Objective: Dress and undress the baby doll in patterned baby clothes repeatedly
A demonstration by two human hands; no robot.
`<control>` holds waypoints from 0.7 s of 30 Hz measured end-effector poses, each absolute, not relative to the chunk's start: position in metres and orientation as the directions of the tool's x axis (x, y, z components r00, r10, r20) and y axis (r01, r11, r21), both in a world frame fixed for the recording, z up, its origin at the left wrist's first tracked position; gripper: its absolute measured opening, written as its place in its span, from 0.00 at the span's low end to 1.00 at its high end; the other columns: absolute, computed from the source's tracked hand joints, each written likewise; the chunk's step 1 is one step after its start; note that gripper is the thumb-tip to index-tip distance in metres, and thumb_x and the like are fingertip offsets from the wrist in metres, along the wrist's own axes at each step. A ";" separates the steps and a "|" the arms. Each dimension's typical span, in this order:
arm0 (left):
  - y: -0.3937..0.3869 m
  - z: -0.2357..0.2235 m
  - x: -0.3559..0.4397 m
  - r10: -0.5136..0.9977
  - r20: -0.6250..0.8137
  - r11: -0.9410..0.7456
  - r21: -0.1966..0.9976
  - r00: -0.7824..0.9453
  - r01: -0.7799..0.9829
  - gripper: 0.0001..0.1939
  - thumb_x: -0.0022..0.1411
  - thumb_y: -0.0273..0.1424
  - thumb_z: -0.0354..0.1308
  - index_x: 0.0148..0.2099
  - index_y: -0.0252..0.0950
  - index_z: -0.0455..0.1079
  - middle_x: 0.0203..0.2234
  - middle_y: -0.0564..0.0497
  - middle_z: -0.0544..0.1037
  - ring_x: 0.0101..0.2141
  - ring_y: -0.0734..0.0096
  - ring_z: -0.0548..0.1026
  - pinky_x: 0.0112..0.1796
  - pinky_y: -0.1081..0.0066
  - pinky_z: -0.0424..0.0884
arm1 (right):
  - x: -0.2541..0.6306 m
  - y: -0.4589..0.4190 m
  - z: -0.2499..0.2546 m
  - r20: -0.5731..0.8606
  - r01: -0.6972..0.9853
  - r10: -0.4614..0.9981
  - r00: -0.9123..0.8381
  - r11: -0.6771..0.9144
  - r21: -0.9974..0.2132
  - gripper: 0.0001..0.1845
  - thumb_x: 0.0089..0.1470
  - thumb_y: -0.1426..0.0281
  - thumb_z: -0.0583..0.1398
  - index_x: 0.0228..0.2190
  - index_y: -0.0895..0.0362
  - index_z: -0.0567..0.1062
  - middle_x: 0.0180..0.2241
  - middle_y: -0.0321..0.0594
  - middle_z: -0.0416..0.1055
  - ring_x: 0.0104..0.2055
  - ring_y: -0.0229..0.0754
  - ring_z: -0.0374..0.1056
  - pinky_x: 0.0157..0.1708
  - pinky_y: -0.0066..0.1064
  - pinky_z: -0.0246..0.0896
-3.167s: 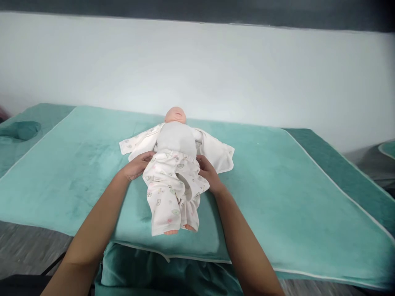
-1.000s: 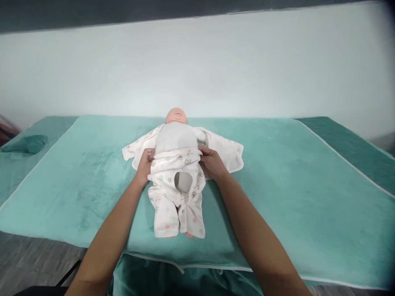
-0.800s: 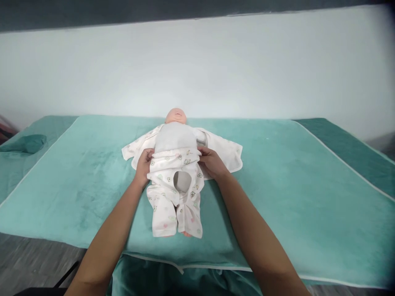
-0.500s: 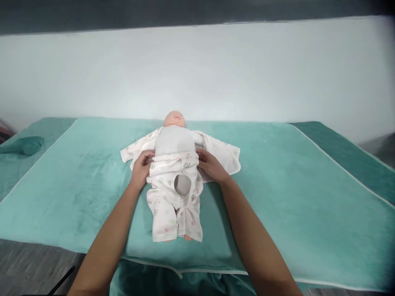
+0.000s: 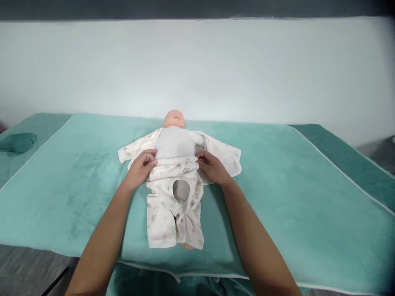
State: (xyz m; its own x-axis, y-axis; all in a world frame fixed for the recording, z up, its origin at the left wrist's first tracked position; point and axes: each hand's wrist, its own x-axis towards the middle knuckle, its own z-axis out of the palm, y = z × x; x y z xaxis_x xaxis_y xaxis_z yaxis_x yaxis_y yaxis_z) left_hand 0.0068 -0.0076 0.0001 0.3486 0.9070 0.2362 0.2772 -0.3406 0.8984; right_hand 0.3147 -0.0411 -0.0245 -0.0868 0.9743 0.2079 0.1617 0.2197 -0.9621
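A baby doll (image 5: 175, 142) lies on its back, head toward the wall, its pale cloth belly bare. White printed trousers (image 5: 165, 205) cover its legs, with the waistband across the lower belly and a round opening at the crotch. A matching jacket (image 5: 220, 156) is spread open under the doll, its sleeves out to both sides. My left hand (image 5: 142, 166) pinches the waistband at the doll's left-of-picture side, thumb and forefinger together. On the opposite side my right hand (image 5: 212, 166) grips the waistband, its fingertips partly hidden against the cloth. The doll's toes peek out below one trouser leg.
A light green plush cover (image 5: 277, 197) with pale piping spreads across the bed. Darker green bedding (image 5: 324, 144) shows at the right, and a rumpled green fold (image 5: 18, 142) lies at the far left. A white wall (image 5: 197, 70) rises behind; grey floor (image 5: 27, 267) shows lower left.
The trousers have been straightened, and the crotch opening now faces up at the middle. My left hand has shifted slightly onto the front of the waistband; my right hand stays at its side.
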 end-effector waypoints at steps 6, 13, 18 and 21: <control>0.015 -0.003 0.022 0.928 0.334 -0.372 0.825 0.163 0.425 0.08 0.69 0.38 0.52 0.39 0.40 0.62 0.39 0.48 0.77 0.41 0.64 0.74 0.45 0.64 0.68 | 0.318 -0.032 -0.032 0.103 -0.052 0.985 -0.140 0.096 -0.994 0.15 0.53 0.56 0.68 0.35 0.50 0.72 0.33 0.33 0.67 0.35 0.40 0.64 0.37 0.32 0.61; 0.034 -0.011 0.036 0.950 0.294 -0.313 0.894 0.108 0.320 0.09 0.66 0.39 0.55 0.38 0.39 0.64 0.31 0.53 0.71 0.35 0.68 0.69 0.39 0.68 0.65 | 0.307 -0.036 -0.027 0.070 -0.084 0.997 -0.045 0.066 -0.994 0.19 0.53 0.51 0.67 0.34 0.51 0.71 0.29 0.32 0.64 0.31 0.38 0.60 0.33 0.31 0.60; 0.018 -0.003 0.023 0.921 0.245 -0.323 0.914 0.304 0.244 0.12 0.63 0.41 0.60 0.43 0.39 0.71 0.40 0.50 0.73 0.42 0.66 0.71 0.44 0.67 0.67 | 0.308 -0.038 -0.026 0.255 0.132 0.964 -0.079 0.264 -0.955 0.19 0.52 0.53 0.69 0.28 0.52 0.71 0.33 0.36 0.65 0.38 0.43 0.64 0.43 0.36 0.63; 0.013 0.005 0.015 0.882 0.267 -0.376 0.895 0.389 0.239 0.11 0.60 0.40 0.63 0.40 0.40 0.69 0.49 0.47 0.71 0.51 0.63 0.70 0.49 0.67 0.68 | 0.307 -0.038 -0.024 0.452 0.214 0.891 -0.055 0.452 -0.866 0.16 0.55 0.56 0.67 0.27 0.53 0.72 0.43 0.42 0.69 0.50 0.48 0.66 0.54 0.41 0.60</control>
State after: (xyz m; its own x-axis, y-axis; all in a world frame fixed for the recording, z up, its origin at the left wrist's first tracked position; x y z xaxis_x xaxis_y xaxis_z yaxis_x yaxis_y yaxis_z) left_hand 0.0148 0.0131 0.0046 0.3890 0.8818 0.2666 0.2390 -0.3761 0.8952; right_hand 0.3068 -0.0385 -0.0244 -0.0546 0.8905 0.4517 0.2137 0.4523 -0.8659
